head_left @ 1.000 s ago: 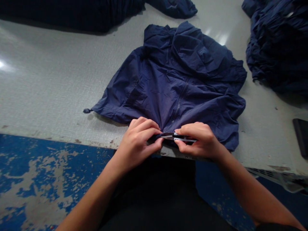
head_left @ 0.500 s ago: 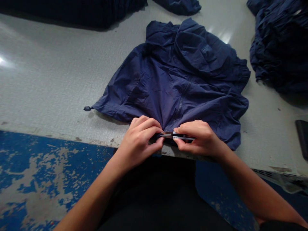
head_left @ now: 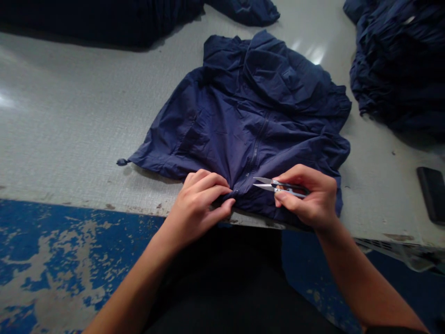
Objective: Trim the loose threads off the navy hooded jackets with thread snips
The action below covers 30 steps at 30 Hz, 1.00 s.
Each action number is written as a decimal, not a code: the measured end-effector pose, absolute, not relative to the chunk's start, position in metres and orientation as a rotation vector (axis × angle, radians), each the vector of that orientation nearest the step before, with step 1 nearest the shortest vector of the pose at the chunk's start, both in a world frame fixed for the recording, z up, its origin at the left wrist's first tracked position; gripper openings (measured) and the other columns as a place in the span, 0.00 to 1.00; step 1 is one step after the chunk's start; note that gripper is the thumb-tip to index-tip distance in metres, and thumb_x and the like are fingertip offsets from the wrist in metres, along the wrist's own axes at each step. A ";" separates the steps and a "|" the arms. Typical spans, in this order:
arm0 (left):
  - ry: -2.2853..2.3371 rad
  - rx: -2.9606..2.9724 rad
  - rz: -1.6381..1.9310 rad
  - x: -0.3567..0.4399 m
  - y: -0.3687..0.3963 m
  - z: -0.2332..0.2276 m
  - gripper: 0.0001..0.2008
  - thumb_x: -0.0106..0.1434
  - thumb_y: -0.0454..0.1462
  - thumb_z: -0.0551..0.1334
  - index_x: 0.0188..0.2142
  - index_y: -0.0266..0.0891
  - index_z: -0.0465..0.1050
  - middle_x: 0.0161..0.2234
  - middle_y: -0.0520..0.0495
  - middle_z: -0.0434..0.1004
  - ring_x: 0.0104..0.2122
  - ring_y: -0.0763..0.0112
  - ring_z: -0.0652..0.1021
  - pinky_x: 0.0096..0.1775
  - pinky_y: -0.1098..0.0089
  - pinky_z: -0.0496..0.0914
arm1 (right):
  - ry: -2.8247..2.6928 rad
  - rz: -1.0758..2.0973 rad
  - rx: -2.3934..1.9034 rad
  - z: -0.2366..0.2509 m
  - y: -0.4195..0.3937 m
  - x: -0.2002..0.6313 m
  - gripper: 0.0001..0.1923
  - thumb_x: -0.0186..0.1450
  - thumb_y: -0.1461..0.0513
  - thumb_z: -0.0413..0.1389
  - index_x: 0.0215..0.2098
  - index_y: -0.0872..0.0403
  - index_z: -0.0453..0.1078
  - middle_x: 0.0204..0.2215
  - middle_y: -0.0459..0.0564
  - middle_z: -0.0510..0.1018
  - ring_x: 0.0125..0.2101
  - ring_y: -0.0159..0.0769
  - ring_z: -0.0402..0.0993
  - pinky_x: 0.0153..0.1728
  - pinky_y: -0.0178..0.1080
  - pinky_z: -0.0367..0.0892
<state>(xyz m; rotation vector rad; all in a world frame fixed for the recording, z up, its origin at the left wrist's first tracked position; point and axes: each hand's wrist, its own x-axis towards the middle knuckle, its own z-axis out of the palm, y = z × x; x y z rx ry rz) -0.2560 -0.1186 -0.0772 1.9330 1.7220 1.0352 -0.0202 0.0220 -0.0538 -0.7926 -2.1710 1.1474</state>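
Thread snips [head_left: 278,187], one pair, silver, pinched between thumb and fingers of the right hand [head_left: 309,202], right of the frame's centre. Long axis nearly level across the picture, tips pointing left toward the zipper [head_left: 256,149], blades slightly parted. Held just above the near hem of one navy jacket [head_left: 250,116], spread flat at the middle of the grey table [head_left: 69,116] with its hood toward the top of the frame and its zipper running from upper right down to the hem. Left hand [head_left: 201,204] closed on a bunched fold of that hem at the zipper's lower end, fingertips pressed together against the cloth at the table's near edge.

Two hands in all, one jacket laid out. Also one heap of dark blue garments [head_left: 399,65] at upper right, more dark cloth [head_left: 104,18] along the top left, one black flat object [head_left: 433,192] at the right edge.

Against half a second ago: snips then lay between both hands, tips touching the left fingers; now drawn off to the right, clear of the left hand, blades plainly showing. Left hand's grip unchanged.
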 end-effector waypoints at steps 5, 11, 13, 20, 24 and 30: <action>1.730 1.990 1.024 -0.256 -0.118 -0.078 0.06 0.74 0.36 0.63 0.41 0.40 0.80 0.43 0.44 0.84 0.45 0.59 0.77 0.49 0.54 0.69 | -2.148 1.179 -0.837 -0.056 0.002 -0.018 0.03 0.61 0.64 0.66 0.33 0.52 0.77 0.22 0.42 0.81 0.16 0.31 0.72 0.18 0.32 0.64; 1.781 2.040 0.951 -0.251 -0.120 -0.077 0.08 0.75 0.36 0.60 0.45 0.36 0.78 0.46 0.40 0.82 0.46 0.56 0.76 0.50 0.53 0.69 | -2.177 1.112 -0.776 -0.067 -0.007 -0.027 0.03 0.61 0.63 0.66 0.32 0.52 0.76 0.22 0.40 0.80 0.18 0.28 0.71 0.20 0.30 0.63; 1.816 2.049 0.939 -0.249 -0.121 -0.077 0.10 0.74 0.40 0.64 0.49 0.35 0.76 0.48 0.39 0.81 0.48 0.54 0.76 0.50 0.52 0.69 | -2.152 1.125 -0.810 -0.069 -0.005 -0.027 0.03 0.61 0.63 0.65 0.31 0.53 0.76 0.22 0.41 0.80 0.18 0.28 0.71 0.19 0.30 0.63; 1.819 2.105 0.910 -0.248 -0.121 -0.077 0.20 0.68 0.48 0.71 0.53 0.40 0.73 0.48 0.40 0.81 0.48 0.52 0.77 0.50 0.53 0.69 | -2.070 1.218 -0.891 -0.070 -0.003 -0.024 0.04 0.62 0.61 0.65 0.32 0.52 0.75 0.22 0.42 0.80 0.18 0.30 0.71 0.19 0.32 0.63; 1.814 2.117 0.932 -0.248 -0.121 -0.077 0.17 0.70 0.46 0.69 0.52 0.39 0.74 0.47 0.40 0.81 0.47 0.53 0.76 0.49 0.54 0.69 | -2.051 1.265 -0.906 -0.071 -0.003 -0.022 0.03 0.63 0.62 0.65 0.32 0.52 0.75 0.22 0.42 0.80 0.18 0.31 0.72 0.19 0.33 0.64; 1.834 2.040 0.955 -0.246 -0.121 -0.076 0.15 0.68 0.43 0.70 0.50 0.40 0.74 0.47 0.41 0.81 0.47 0.53 0.77 0.48 0.54 0.68 | -2.130 1.129 -0.833 -0.068 -0.004 -0.022 0.03 0.62 0.61 0.65 0.31 0.52 0.76 0.21 0.41 0.79 0.17 0.29 0.70 0.18 0.32 0.63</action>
